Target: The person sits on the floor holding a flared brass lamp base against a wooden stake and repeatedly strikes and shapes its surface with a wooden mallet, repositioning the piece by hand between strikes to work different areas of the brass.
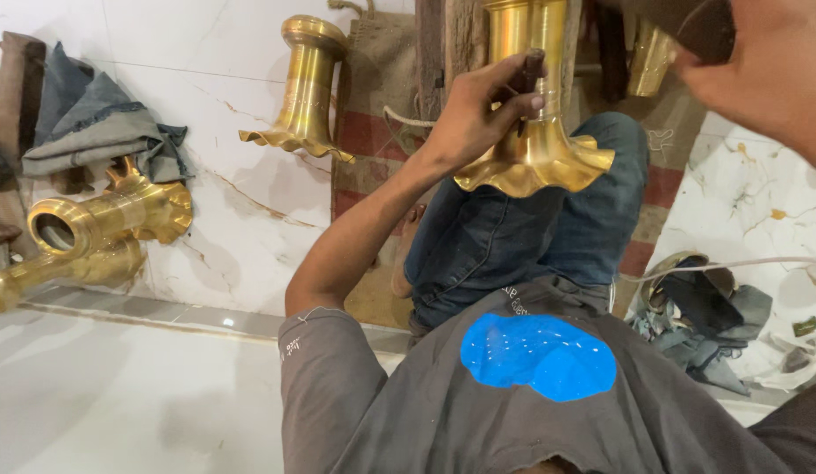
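Observation:
A brass vase (538, 151) with a frilled flared rim rests between my knees, above my blue jeans (504, 237). My left hand (478, 110) reaches up to it, and its fingers are closed on a thin dark stick (531, 68) pressed against the vase's neck. My right hand (768, 79) is close to the camera at the top right and blurred. A dark brown object (693, 22) lies at its fingertips; whether the hand grips it is unclear.
A second brass vase (307, 88) stands on the white marble floor (215, 219) by a burlap sack (382, 79). Brass pieces (101, 228) lie at the left below grey cloths (92, 127). At the right are rags (706, 325) and a white cable (733, 263).

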